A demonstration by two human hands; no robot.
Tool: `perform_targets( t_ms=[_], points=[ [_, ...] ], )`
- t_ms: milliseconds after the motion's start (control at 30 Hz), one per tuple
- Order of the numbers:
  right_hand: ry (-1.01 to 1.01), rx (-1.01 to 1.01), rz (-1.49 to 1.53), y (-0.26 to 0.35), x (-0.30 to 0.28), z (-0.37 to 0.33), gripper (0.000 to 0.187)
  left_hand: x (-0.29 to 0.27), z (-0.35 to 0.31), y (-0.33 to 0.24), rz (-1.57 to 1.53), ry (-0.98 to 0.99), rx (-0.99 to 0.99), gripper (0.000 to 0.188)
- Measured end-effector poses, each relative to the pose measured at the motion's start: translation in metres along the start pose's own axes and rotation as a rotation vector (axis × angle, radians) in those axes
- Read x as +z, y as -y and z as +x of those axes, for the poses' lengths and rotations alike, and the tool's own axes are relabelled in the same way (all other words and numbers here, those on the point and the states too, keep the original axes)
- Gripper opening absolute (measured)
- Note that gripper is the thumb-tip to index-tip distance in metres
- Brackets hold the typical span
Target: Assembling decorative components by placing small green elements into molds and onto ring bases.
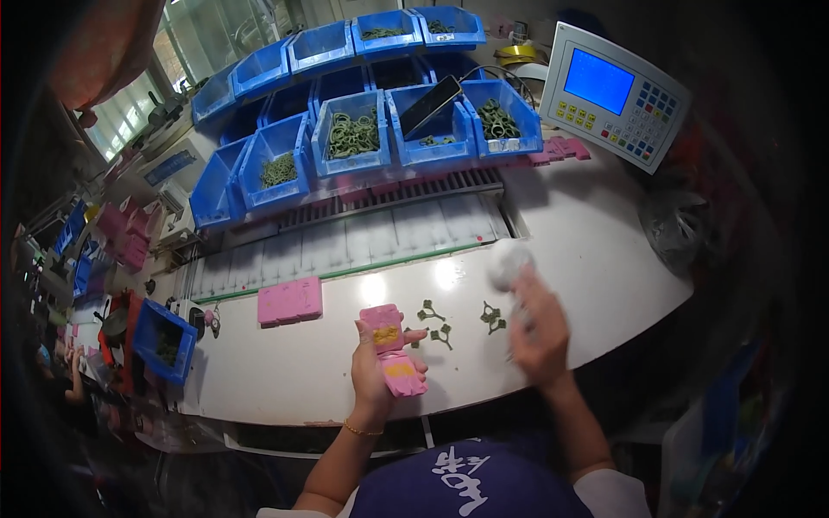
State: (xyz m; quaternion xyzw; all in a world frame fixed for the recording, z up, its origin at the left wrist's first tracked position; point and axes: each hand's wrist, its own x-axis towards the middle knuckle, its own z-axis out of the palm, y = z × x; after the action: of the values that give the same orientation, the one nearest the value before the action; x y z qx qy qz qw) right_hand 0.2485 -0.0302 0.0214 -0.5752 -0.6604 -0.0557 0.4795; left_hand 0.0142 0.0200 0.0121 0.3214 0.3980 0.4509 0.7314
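Note:
My left hand (370, 373) is closed around a pink rubber mould (378, 317) whose two halves lie spread apart, each with a yellow patch on its inner face. Over the right part of the white table, my right hand (541, 332) grips a white, rounded, pouch-like bundle (509, 262), slightly blurred. Between the hands lie small dark-green branched pieces (441, 335), some near the left fingertips. Another green cluster (492, 318) rests just left of my right hand. A closed pink mould block (290, 301) sits farther left on the table (596, 276).
Tiered blue bins (354, 134), several with green rings or pieces, stand at the back. A dark phone (432, 105) leans on one. A keypad unit with a blue screen (615, 95) stands back right. A glass-like strip (345, 246) crosses behind the work area; a blue bin (164, 341) hangs left.

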Motion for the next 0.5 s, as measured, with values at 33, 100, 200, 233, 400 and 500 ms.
perform_targets(
  t_ms=[33, 100, 200, 233, 400, 500],
  points=[
    [-0.031, -0.188, 0.007, 0.013, 0.01, -0.005, 0.05, 0.001, -0.001, 0.0, 0.03, 0.008, -0.022, 0.069],
    [0.221, -0.482, 0.091, 0.031, 0.018, -0.007, 0.052, 0.007, -0.004, 0.0, -0.075, 0.072, -0.081, 0.07],
    [0.468, -0.325, 0.187, 0.041, 0.023, 0.01, 0.052, 0.003, -0.002, 0.0, -0.139, 0.132, -0.161, 0.07],
    [0.469, -0.331, 0.189, 0.041, 0.022, 0.01, 0.052, -0.001, -0.002, 0.001, -0.105, 0.131, -0.188, 0.069],
    [0.381, -0.112, 0.489, 0.052, 0.016, -0.013, 0.054, -0.002, 0.009, 0.004, 0.034, -0.034, 0.079, 0.062],
    [0.569, -0.06, 0.547, 0.049, 0.011, -0.012, 0.051, -0.001, 0.01, 0.008, 0.42, -0.011, 0.323, 0.062]
  ],
)
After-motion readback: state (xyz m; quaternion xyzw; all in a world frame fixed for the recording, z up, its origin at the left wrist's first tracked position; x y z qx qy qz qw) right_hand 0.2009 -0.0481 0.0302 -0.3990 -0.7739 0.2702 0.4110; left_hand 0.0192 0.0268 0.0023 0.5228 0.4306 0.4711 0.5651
